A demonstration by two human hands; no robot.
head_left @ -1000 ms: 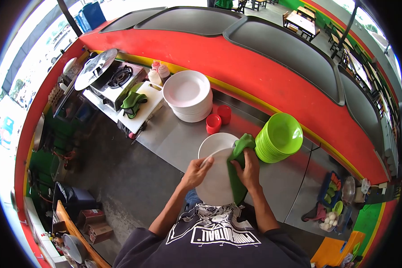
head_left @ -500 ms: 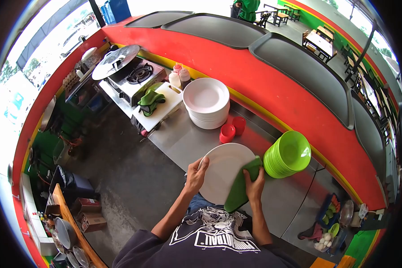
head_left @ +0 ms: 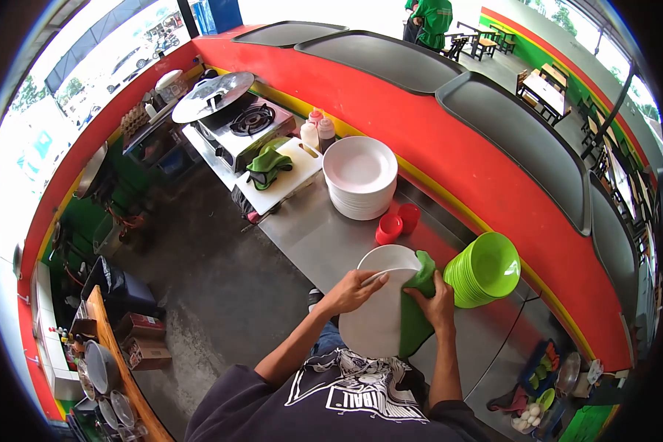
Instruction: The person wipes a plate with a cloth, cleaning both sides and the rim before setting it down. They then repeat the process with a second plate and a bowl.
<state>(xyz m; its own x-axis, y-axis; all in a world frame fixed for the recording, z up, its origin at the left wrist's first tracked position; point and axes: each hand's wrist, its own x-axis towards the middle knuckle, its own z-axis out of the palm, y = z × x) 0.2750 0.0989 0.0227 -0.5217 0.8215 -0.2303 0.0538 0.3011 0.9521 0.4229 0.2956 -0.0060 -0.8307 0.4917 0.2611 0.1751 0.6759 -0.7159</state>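
Metal counter [head_left: 302,234] surface extends ahead of both hands and to their right; dark grey floor [head_left: 214,287] lies to their left.

Head view: compared with the preceding frame, the held plate [head_left: 368,324] stands more steeply tilted, and a second white plate [head_left: 389,257] shows beyond its upper edge. Whether this second plate rests on the counter cannot be determined. The hands are apart but closer together than before. The left hand [head_left: 355,292] is clamped on the upper left rim of the held plate. The right hand [head_left: 437,300] grips the green cloth [head_left: 415,318] against the plate's right side.

Two red cups [head_left: 389,229] are positioned ahead of the hands, near the stack of white plates [head_left: 359,177]. The stack of green bowls [head_left: 486,271] is just right of the right hand. Forward-left of the left hand, a white cutting board [head_left: 287,177] carries a second green cloth [head_left: 269,166]; a gas stove [head_left: 252,124] is located farther left. Beyond the counter, dark trays [head_left: 519,140] line a red ledge [head_left: 420,121]. In the background, more of a person in green [head_left: 432,22] is visible than before.
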